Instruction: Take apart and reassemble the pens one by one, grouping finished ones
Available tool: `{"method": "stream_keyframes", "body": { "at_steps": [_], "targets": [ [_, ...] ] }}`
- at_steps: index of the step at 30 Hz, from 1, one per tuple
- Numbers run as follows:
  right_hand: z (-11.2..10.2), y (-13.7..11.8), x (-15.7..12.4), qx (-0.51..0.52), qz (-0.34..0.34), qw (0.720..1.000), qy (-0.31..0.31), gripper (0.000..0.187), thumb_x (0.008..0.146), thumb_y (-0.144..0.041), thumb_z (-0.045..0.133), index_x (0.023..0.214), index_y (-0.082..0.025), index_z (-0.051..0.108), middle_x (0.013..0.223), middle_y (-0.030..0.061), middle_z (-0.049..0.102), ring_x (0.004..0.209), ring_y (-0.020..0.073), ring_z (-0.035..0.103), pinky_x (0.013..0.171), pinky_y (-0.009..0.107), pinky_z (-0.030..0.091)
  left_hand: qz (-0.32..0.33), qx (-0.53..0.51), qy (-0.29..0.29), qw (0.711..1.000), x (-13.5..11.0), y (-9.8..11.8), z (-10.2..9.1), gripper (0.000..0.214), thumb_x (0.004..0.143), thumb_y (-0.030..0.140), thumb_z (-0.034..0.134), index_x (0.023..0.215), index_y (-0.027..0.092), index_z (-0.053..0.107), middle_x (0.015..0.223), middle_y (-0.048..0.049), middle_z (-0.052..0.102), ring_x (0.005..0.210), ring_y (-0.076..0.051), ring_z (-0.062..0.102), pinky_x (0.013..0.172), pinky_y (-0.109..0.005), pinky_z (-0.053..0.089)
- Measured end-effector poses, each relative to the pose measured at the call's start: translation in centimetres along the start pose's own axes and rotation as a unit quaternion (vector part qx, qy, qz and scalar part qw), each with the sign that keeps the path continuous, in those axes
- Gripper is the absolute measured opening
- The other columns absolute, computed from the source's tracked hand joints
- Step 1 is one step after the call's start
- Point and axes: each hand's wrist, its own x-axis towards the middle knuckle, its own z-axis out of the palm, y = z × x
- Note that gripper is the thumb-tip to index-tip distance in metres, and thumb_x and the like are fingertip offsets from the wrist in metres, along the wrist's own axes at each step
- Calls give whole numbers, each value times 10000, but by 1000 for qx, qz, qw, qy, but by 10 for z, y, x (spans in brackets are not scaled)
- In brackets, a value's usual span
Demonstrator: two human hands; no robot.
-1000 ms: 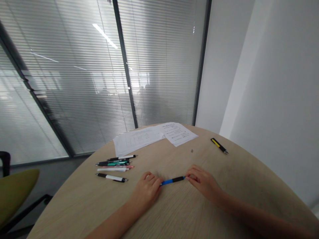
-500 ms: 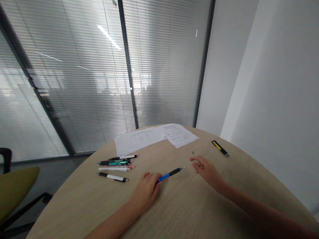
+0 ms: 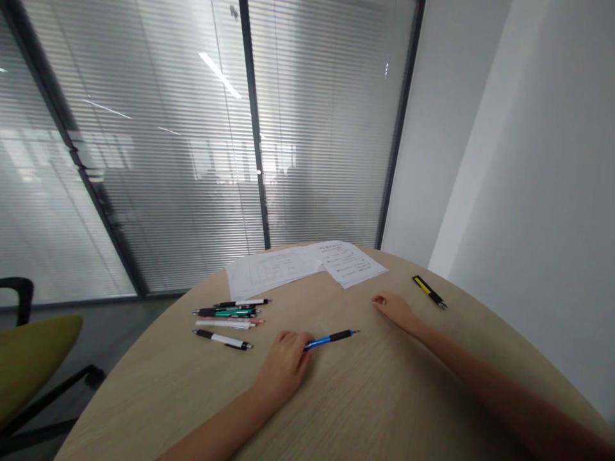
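Blue pen (image 3: 331,338) is out over the middle of a big wood table (image 3: 360,403), can't tell if it's touching the top. Some papers (image 3: 269,271) lie along the far edge. Hands are well apart: the left hand (image 3: 283,363) is clamped on the pen's back end, the right hand (image 3: 394,310) is curled up, and I honestly can't tell if it's pinching anything. Pen's long axis runs mostly sideways, tip pointing right and slightly away from the person. Blue barrel, black grip, skinny tip.
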Motion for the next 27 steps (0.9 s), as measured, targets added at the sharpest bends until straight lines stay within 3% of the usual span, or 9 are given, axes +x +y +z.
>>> {"method": "stream_keyframes", "body": {
  "at_steps": [4, 6, 9, 20, 27],
  "targets": [
    [5, -11, -34, 62, -9, 998, -32, 214, 735, -287, 501, 857, -162, 624, 763, 39, 649, 665, 141, 586, 588, 246, 449, 22, 14, -1, 1000, 0, -1, 2, 150, 770, 133, 413, 861, 171, 527, 782, -44, 615, 747, -183, 553, 711, -338, 421],
    [8, -18, -54, 190, 44, 978, -71, 244, 704, -321, 532, 872, -162, 609, 717, 26, 641, 485, 103, 534, 429, 212, 403, 27, 22, -7, 999, 0, -1, 2, 149, 771, 125, 417, 862, 167, 528, 777, -45, 614, 744, -186, 553, 705, -340, 421],
    [11, -30, -77, 279, 72, 952, -106, 241, 667, -348, 567, 825, -169, 597, 626, -9, 610, 390, 63, 456, 361, 180, 336, 37, 37, -19, 998, 1, -1, 2, 145, 777, 120, 421, 868, 160, 527, 777, -48, 617, 737, -190, 553, 701, -348, 418],
    [14, -43, -91, 284, 51, 954, -82, 196, 660, -358, 595, 766, -194, 615, 556, -26, 591, 440, 83, 495, 412, 188, 365, 73, 64, -13, 995, -1, -4, 6, 158, 781, 118, 423, 888, 172, 526, 787, -44, 632, 739, -188, 573, 686, -333, 417],
    [17, -43, -96, 280, 23, 955, -98, 128, 687, -304, 574, 760, -207, 612, 498, -50, 542, 443, 79, 482, 425, 183, 363, 83, 80, -19, 993, -1, -1, 6, 154, 780, 115, 427, 880, 174, 528, 795, -38, 636, 733, -187, 577, 674, -325, 416]
  ]
}}
